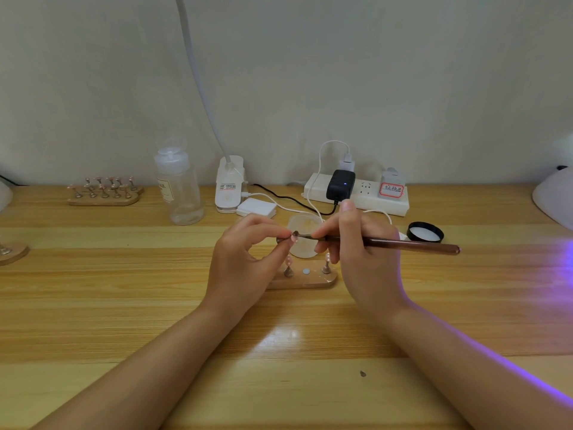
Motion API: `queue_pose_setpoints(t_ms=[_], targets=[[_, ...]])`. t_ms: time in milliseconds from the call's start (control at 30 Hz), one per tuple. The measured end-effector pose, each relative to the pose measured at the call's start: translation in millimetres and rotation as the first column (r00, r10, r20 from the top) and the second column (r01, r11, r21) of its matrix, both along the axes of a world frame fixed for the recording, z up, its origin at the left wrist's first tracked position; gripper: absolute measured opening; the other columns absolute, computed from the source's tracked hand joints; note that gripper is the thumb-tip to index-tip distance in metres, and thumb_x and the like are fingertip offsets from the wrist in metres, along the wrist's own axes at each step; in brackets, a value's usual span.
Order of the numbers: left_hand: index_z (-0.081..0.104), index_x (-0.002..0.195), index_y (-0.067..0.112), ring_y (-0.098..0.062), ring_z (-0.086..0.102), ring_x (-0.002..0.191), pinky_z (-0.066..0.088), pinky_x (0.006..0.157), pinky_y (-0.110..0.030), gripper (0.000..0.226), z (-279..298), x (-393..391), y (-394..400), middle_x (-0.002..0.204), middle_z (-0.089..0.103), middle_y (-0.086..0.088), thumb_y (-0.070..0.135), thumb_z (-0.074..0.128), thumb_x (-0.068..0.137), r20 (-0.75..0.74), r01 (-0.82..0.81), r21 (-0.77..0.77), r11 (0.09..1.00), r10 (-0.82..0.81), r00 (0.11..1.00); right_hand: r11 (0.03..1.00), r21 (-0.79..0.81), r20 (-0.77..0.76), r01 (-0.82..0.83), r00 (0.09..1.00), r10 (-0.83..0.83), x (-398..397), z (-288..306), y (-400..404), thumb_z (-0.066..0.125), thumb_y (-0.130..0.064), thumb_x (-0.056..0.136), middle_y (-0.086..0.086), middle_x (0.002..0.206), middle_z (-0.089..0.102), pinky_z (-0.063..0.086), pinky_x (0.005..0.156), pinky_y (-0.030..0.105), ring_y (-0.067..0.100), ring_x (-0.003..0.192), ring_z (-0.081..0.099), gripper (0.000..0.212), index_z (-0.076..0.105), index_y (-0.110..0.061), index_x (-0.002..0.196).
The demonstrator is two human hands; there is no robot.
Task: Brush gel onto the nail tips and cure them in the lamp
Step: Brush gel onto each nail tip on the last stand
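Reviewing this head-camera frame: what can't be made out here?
- Nail tip: too small, pinched by the left hand; gel coverage unreadable.
- Brush bristles: tiny, partly behind the right hand.
- Jar contents: blocked by both hands.
- Lamp: cut off by the right edge.
- Power strip label: blurred.

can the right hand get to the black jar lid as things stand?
Probably yes, but not freely: the right hand has its grip on the brown wooden-handled brush. The round black jar lid lies just beyond the handle, with bare wooden table around it.
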State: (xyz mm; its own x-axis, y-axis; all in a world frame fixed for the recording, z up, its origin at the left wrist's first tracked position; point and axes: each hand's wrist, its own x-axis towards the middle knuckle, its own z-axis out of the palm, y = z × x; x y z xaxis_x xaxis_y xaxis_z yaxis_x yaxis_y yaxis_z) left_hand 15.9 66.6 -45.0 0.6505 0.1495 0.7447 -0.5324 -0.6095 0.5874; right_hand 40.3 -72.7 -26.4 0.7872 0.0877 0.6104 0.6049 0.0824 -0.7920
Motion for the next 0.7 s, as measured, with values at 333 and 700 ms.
queue_pose_setpoints(t_ms=[333, 700], targets=[[0.070, 0.080, 0.020, -0.007, 0.057, 0.077, 0.050, 0.058, -0.029, 0.014, -1.0, 0.0, -0.3, 0.077, 0.061, 0.007, 0.008, 0.073, 0.073, -0.018, 0.009, -0.023, 1.000, -0.010, 1.000, 0.999, 0.036, -0.013, 0.017, 1.000, -0.017, 0.3, 0.9, -2.0, 0.036, -0.025, 0.091, 0.001, 0.048, 0.058, 0.037, 0.049, 0.011, 0.005, 0.046, 0.053, 0.046, 0.065, -0.013, 0.056], [0.068, 0.078, 0.023, -0.010, 0.058, 0.077, 0.048, 0.058, -0.024, 0.018, -2.1, 0.5, -0.6, 0.077, 0.061, 0.009, 0.008, 0.075, 0.071, -0.015, -0.005, -0.026, 1.000, 0.005, 1.000, 1.000, 0.000, 0.005, 0.009, 1.000, -0.009, -0.3, 0.4, 0.5, 0.038, -0.023, 0.092, -0.010, 0.050, 0.060, 0.039, 0.052, 0.010, 0.004, 0.047, 0.055, 0.042, 0.065, -0.014, 0.061]])
